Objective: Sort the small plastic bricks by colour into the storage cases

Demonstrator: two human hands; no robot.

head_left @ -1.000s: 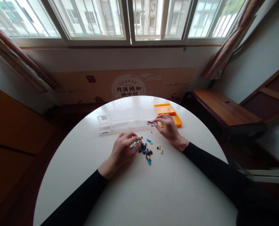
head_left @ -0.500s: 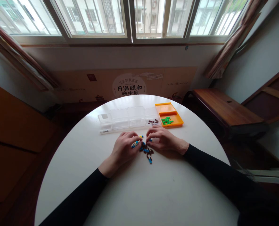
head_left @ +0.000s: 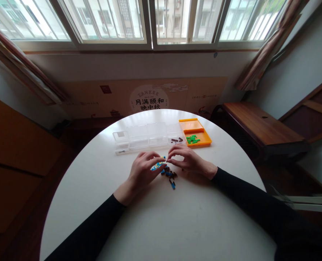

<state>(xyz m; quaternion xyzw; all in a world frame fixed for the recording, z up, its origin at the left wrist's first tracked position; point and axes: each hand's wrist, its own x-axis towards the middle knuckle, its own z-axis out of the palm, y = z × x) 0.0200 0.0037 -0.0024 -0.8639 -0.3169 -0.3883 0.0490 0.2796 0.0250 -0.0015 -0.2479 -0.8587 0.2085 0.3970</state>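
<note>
A small pile of blue, brown and yellow building bricks (head_left: 166, 173) lies on the white table between my hands. My left hand (head_left: 144, 167) rests at the pile's left side, its thumb and index finger apart over the bricks with nothing visible between them. Thumb and index finger of my right hand (head_left: 187, 158) are pinched on a tiny dark brown brick (head_left: 166, 161), just above the pile. Part of the pile is hidden behind my left fingers.
Beyond my hands stands a clear plastic compartment box (head_left: 139, 143), with several brown bricks (head_left: 176, 140) in its right compartment. Touching its right end is an open orange box (head_left: 207, 140) holding green bricks (head_left: 193, 139). The round table (head_left: 177, 224) has a curved edge.
My right fingertips have lifted slightly from the pile with the small brown brick. My left thumb and index finger have spread apart.
</note>
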